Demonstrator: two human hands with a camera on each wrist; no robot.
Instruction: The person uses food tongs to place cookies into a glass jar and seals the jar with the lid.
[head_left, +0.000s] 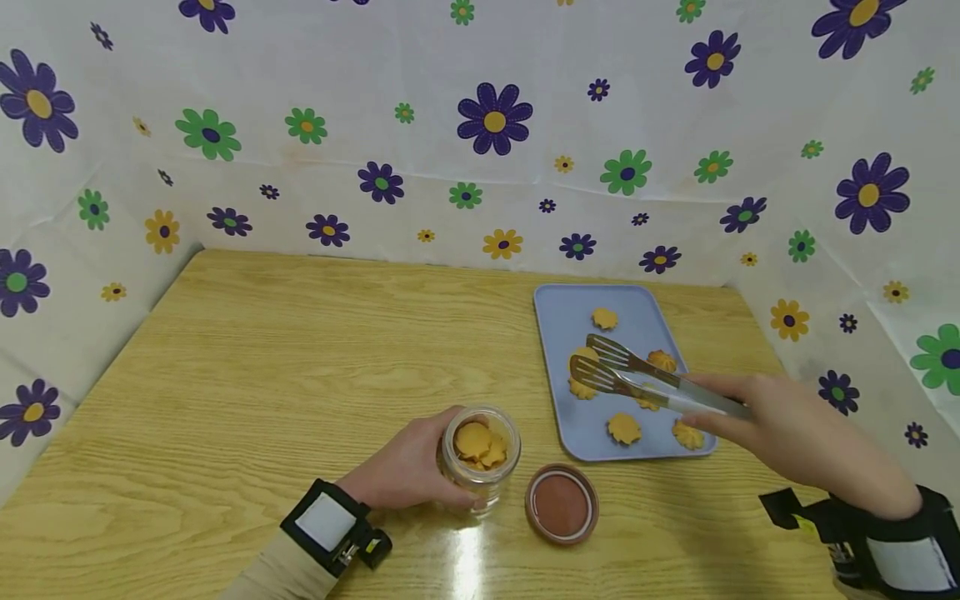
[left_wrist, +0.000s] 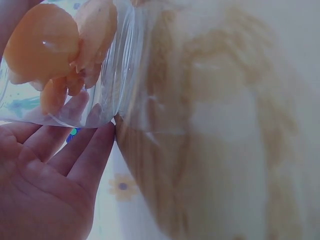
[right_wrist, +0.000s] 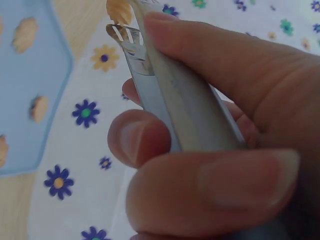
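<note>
My left hand (head_left: 412,467) grips a clear glass jar (head_left: 480,492) from its left side, the thumb across the front. Several golden cookies (head_left: 474,440) lie inside the open jar; the left wrist view shows them through the glass above my fingers (left_wrist: 97,160). In my right hand (head_left: 787,425) is a pair of metal tongs (head_left: 675,392) with slotted heads and grey handles, held between thumb and fingers. The tong heads hover over the left part of a blue tray (head_left: 551,333). A ridged cookie (right_wrist: 119,11) shows at the tong tips in the right wrist view.
Several more cookies (head_left: 624,428) lie spread over the tray. A brown lid (head_left: 562,504) rests with its inside up, just right of the jar. The wooden table (head_left: 300,350) meets a flower-printed cloth (head_left: 420,100) at the back and sides.
</note>
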